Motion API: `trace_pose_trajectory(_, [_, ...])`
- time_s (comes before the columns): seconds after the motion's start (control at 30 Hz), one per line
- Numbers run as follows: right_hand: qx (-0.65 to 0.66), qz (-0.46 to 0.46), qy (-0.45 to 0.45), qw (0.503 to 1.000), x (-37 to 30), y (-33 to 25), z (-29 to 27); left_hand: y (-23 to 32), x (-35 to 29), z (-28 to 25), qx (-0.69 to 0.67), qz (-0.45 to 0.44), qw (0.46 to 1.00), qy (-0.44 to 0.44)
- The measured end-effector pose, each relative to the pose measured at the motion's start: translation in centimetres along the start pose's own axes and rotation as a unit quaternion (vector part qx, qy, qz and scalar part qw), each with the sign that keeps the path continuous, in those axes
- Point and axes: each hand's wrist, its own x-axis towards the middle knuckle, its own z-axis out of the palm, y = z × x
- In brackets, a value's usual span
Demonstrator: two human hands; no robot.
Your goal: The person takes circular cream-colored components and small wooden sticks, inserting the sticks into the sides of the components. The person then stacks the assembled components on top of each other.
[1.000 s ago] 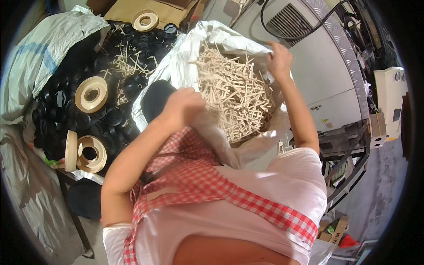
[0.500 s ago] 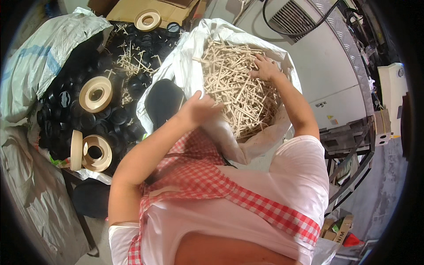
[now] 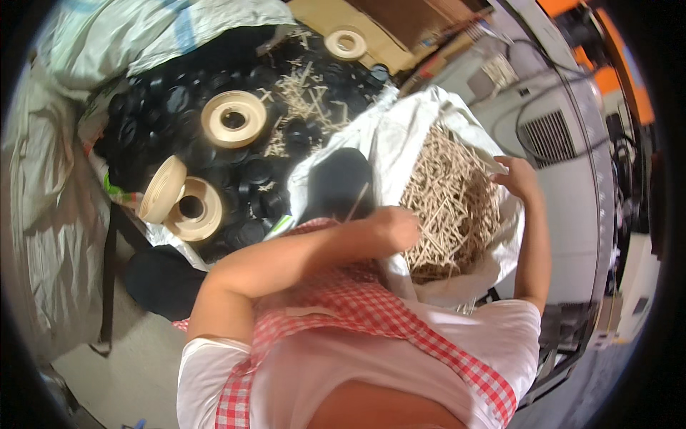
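A white woven sack (image 3: pixel 389 161) stands open in front of me at the right, filled with short, thin beige plastic pieces (image 3: pixel 454 204). My left hand (image 3: pixel 394 230) is closed over the sack's near left rim; its fingertips are partly hidden. On the far right rim, the fingers of my right hand (image 3: pixel 516 176) are bent over the edge of the sack, beside the beige pieces. One thin beige piece (image 3: pixel 360 199) shows by my dark-clothed knee (image 3: pixel 337 182), left of the sack.
Many black round caps (image 3: pixel 168 100) fill a spread-open sack at the left. Beige plastic rings (image 3: pixel 234 119) and loose beige pieces (image 3: pixel 304 96) lie on them. Cardboard (image 3: pixel 382 43) is behind. A pale machine cabinet (image 3: pixel 554 222) with a vent and a dark cable borders the right.
My right hand has moved off the beige pieces to the sack's far right rim. My left hand stays at the near left rim. The whole view has turned and shifted.
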Motion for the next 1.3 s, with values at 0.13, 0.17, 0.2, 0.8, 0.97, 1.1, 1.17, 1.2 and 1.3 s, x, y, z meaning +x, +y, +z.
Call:
trace_pose_trajectory(0.13, [0.332, -0.132, 0.081, 0.93, 5.3, -11.3, -5.8, 0.5, 3.3, -2.6, 0.113, -0.17, 0.944, -0.261])
trace_pose_trajectory(0.17, [0.314, -0.198, 0.084, 0.925, 7.5, -14.6, -6.2, 0.6, 2.9, -2.4, 0.079, -0.149, 0.968, -0.183])
trace_pose_trajectory(0.2, [0.32, -0.249, 0.087, 0.91, 9.4, -18.3, -6.4, 0.7, 1.9, -2.3, 0.046, -0.13, 0.984, -0.11])
trace_pose_trajectory(0.8, [0.217, -0.08, 0.059, 0.971, 34.6, -40.3, 15.8, -1.9, -16.9, -16.8, -0.008, -0.515, 0.851, -0.104])
trace_pose_trajectory(0.97, [0.266, -0.224, -0.13, 0.929, 33.8, -42.4, 10.7, -1.8, -18.8, -15.7, 0.013, -0.554, 0.818, -0.152])
trace_pose_trajectory(1.1, [0.195, -0.302, -0.069, 0.931, 34.6, -44.8, 13.0, -2.1, -18.5, -15.8, 0.018, -0.554, 0.814, -0.176])
trace_pose_trajectory(1.17, [0.232, -0.283, -0.047, 0.929, 35.0, -46.0, 14.1, -2.2, -18.8, -15.6, 0.021, -0.562, 0.806, -0.183])
trace_pose_trajectory(1.2, [0.231, -0.285, -0.048, 0.929, 35.1, -46.2, 14.9, -2.3, -18.9, -15.4, 0.035, -0.556, 0.81, -0.182])
trace_pose_trajectory(1.3, [0.292, -0.289, 0.055, 0.91, 34.9, -46.4, 17.0, -2.4, -18.9, -14.9, 0.049, -0.547, 0.815, -0.186])
